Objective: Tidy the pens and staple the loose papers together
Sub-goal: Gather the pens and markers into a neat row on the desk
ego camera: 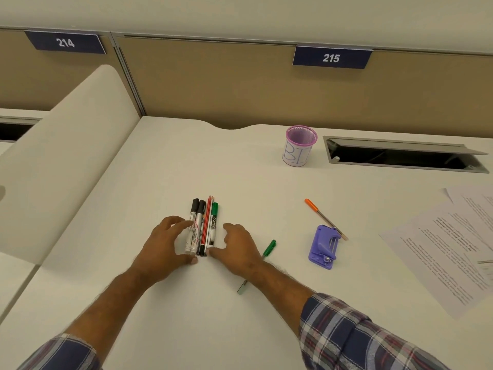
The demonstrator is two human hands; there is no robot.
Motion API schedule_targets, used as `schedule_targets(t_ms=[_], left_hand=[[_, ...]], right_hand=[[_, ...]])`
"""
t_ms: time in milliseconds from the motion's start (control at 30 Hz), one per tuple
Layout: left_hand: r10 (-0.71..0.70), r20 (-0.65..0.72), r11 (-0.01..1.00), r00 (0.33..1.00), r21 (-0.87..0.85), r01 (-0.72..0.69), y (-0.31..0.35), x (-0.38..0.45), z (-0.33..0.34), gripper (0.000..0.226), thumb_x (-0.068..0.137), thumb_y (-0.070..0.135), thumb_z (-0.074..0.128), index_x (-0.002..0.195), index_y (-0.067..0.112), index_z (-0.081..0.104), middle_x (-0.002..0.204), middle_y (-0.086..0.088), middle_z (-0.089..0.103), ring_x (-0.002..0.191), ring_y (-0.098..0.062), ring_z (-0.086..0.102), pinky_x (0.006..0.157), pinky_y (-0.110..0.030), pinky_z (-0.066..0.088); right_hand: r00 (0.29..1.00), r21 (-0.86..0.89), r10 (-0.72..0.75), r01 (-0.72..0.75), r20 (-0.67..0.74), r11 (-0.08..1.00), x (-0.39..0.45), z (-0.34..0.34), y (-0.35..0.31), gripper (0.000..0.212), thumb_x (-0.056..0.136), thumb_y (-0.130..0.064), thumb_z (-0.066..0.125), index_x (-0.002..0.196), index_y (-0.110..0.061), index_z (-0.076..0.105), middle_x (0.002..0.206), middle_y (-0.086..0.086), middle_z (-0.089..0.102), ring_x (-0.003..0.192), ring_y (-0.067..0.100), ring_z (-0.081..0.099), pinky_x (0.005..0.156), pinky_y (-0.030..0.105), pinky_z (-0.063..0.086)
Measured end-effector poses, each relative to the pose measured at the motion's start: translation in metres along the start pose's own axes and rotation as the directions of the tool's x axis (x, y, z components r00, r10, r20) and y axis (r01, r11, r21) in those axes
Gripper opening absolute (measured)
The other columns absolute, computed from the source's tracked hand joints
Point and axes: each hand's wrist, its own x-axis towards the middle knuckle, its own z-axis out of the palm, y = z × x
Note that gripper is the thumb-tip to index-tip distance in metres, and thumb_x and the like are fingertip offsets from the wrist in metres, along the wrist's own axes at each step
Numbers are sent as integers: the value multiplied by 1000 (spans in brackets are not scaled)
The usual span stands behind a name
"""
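Desk: a white desk (266,182) is carrying everything, with tan partition panels standing along its 12 o'clock edge
Pen bundle: two black-capped markers (195,225), two slim pencils (206,222) and a green-capped marker (213,225) are lying side by side, touching, caps pointing to 12 o'clock, near the desk's centre
Left hand: the left hand (162,247) is resting at the bundle's 9 o'clock side, fingers loosely curved and spread, fingertips touching the outer black marker, thumb lying at the bundle's 6 o'clock end; it is bracketing the bundle, not wrapping round it
Right hand: the right hand (237,249) is sitting at the bundle's 3 o'clock side, fingers relaxed and slightly bent, thumb tip meeting the bundle's lower end; it is gripping nothing
Green pen: a green pen (269,248) is lying apart from the bundle, passing under the right wrist, its cap pointing to about 1 o'clock
Orange pen: an orange-capped pen (324,217) is lying at 3 o'clock of the bundle, well apart, its lower end sitting just beside the stapler
Stapler: a purple stapler (324,247) is sitting between the green pen and the papers
Papers: loose printed papers (448,249) are lying fanned at the desk's 3 o'clock edge
Pen cup: a pink mesh cup (299,146) is standing upright at about 1 o'clock of the bundle, well apart
Cable slot: an open grey cable slot (400,156) is sitting at 3 o'clock of the cup
Number signs: blue signs reading 214 (65,42) and 215 (330,57) are hanging on the partition
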Motion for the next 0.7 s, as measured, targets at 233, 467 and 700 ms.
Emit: schedule_targets(t_ms=[233,467,700], left_hand=[[177,-89,982,980,-58,-182,61,-23,36,46,73,46,81,115,34,67,105,17,52,100,-5,49,89,-24,42],[130,163,991,978,4,-132,116,-28,82,34,92,36,62,125,27,57,111,11,53,102,-9,57,85,-25,48],[21,114,998,993,60,-28,122,-19,85,24,97,21,49,116,16,62,108,-1,63,96,-18,60,82,-26,47]], right_hand=[[973,-46,34,-45,-228,998,-4,-64,42,30,89,-24,63,117,-14,61,111,8,60,96,19,57,89,27,43],[911,-138,84,-151,-403,979,3,-134,92,18,87,-18,62,102,-9,67,104,12,65,99,30,58,90,39,47],[873,-215,272,-380,-405,900,9,-171,113,30,87,-23,62,113,-7,62,115,12,61,105,30,59,88,42,52]])
